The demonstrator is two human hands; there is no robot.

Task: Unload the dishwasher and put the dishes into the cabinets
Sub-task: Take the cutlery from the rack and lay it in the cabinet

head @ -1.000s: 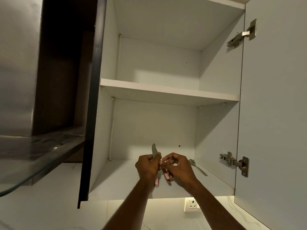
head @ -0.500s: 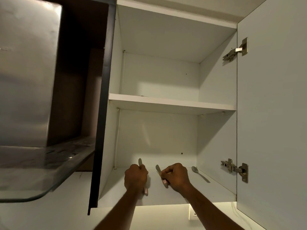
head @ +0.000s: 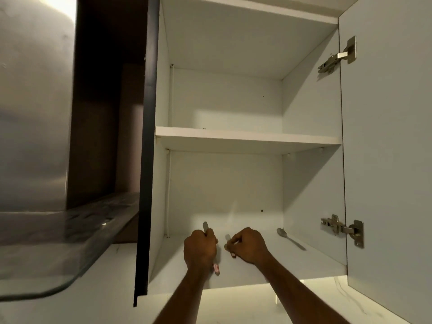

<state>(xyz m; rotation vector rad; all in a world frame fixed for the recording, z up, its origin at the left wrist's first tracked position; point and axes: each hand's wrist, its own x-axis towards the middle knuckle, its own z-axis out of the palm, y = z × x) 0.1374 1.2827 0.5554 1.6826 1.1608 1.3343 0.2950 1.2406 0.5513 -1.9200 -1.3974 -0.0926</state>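
Note:
I look up into an open white wall cabinet (head: pixel 233 183). Over its bottom shelf (head: pixel 292 265), my left hand (head: pixel 199 249) is closed around a table knife (head: pixel 216 268); the blade tip shows above the fist and a pink-labelled handle end below. My right hand (head: pixel 249 245), a little to the right, grips a second knife (head: pixel 228 237), whose tip pokes out to the left of the fingers. A metal spoon (head: pixel 289 238) lies flat on the same shelf near the right wall, apart from both hands.
The middle shelf (head: pixel 245 136) shows nothing on it from below. The cabinet door (head: pixel 385 160) stands open on the right with two metal hinges. A steel and glass range hood (head: pixel 46 230) juts out on the left beside the dark cabinet side.
My hands were together over the knives a second ago. They have drawn apart, each with one knife, and dropped closer to the bottom shelf. My view has tilted upward.

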